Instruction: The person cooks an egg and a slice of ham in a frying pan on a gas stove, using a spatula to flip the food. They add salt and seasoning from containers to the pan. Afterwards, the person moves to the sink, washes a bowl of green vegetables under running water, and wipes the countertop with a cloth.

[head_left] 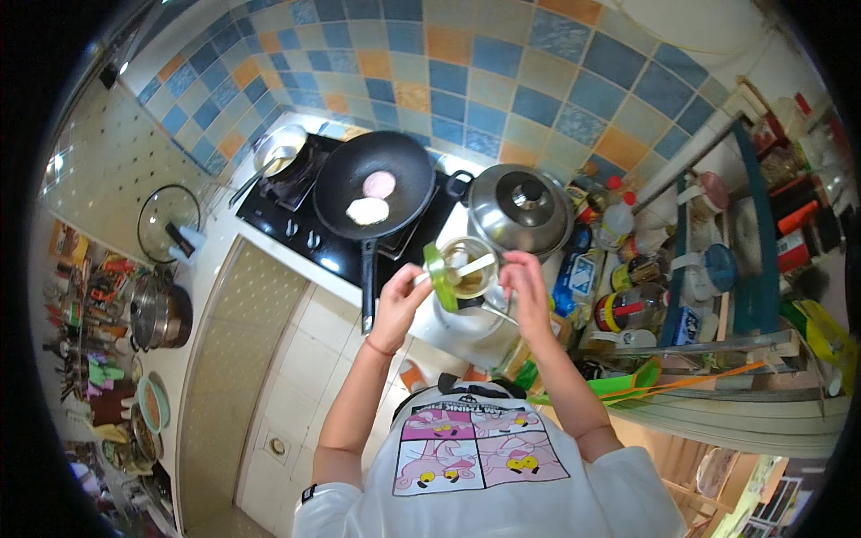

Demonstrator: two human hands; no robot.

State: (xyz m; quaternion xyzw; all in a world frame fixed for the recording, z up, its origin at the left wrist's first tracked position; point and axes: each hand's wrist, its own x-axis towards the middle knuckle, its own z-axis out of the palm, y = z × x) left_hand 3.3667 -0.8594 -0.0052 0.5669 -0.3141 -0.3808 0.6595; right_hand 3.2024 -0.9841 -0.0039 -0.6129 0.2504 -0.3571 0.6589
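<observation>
My left hand [397, 306] holds a green lid [440, 277] on edge at the left of a clear jar [479, 286]. A white spoon [476, 267] reaches from the lid across the jar's mouth. Inside the jar are a pale lump and something yellowish-brown. Just right of the rim, my right hand [528, 292] has bent fingers; whether it touches the jar is unclear. Left of the hands, a black frying pan [336, 181] on the gas hob [269, 218] contains a round pink slice [379, 184] and a fried egg [367, 211]. Its handle points toward me.
Behind the jar stands a lidded steel pot [521, 208]. A small saucepan [279, 151] sits on the hob's far left. Bottles [615, 225] and a rack [686, 269] crowd the right side. A glass lid [168, 225] and a steamer pot [160, 313] stand on the left counter.
</observation>
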